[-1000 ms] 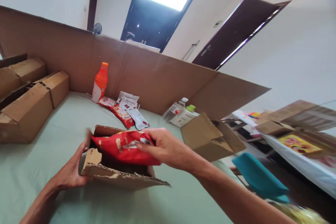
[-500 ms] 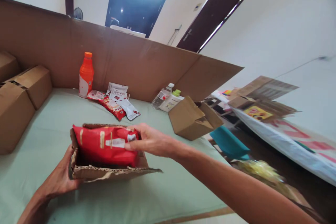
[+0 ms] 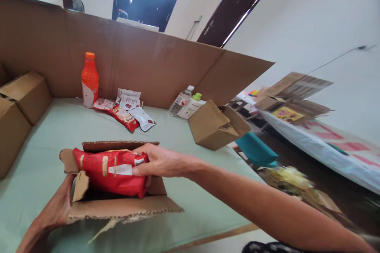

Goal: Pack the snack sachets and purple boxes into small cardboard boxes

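Note:
An open cardboard box [image 3: 118, 208] with torn flaps is near the front of the green-covered table. My left hand [image 3: 59, 201] grips its left side, the fingertips partly hidden behind the cardboard. A red packet [image 3: 114, 184] with a white label lies at the box's opening, partly inside. My right hand [image 3: 154, 161] holds the packet's right end, thumb on top beside the label. Beyond the box lie several red and white sachets [image 3: 129, 112], next to an upright orange bottle [image 3: 89, 81].
Cardboard boxes [image 3: 32, 95] stand at the left. A clear bottle [image 3: 181, 101], a white bottle with a green cap [image 3: 191, 107] and another open box [image 3: 212, 126] are at the back right. A tall cardboard panel [image 3: 133, 63] runs behind.
The box has tipped more toward the camera and its flaps have spread. Box, packet and both hands sit slightly further left in view, and the camera view has shifted a little.

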### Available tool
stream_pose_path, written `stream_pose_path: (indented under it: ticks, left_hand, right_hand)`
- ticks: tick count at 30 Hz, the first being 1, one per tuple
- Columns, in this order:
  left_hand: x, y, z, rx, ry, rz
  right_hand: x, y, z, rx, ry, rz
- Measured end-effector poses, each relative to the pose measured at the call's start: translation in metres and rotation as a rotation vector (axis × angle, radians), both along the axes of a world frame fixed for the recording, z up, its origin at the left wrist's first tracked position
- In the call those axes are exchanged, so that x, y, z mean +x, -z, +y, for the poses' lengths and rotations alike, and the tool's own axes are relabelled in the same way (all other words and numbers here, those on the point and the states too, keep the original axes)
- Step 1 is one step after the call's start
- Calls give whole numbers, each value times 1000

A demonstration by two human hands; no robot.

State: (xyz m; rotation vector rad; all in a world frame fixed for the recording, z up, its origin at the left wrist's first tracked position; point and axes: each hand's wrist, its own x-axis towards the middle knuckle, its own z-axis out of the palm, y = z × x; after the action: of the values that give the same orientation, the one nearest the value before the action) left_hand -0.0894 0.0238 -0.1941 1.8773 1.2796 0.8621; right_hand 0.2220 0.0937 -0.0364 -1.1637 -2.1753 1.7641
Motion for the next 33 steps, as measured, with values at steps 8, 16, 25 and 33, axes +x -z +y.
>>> stream_pose_path:
  ticks: [8,16,25,33]
  left_hand:
    - [2,1,1,-72,36,-41]
    - [6,-7,3,52,65,-10]
    - [9,-7,3,64,102,-20]
    - [25,-51,-37,277,-126,87]
  right_hand:
    - [-8,-17,-5,567,-286,-656]
    - [-26,-10,5,651,-443,-631]
    - [-24,-3,2,581,-673,-598]
    - [-28,-7,-8,828,-694,-740]
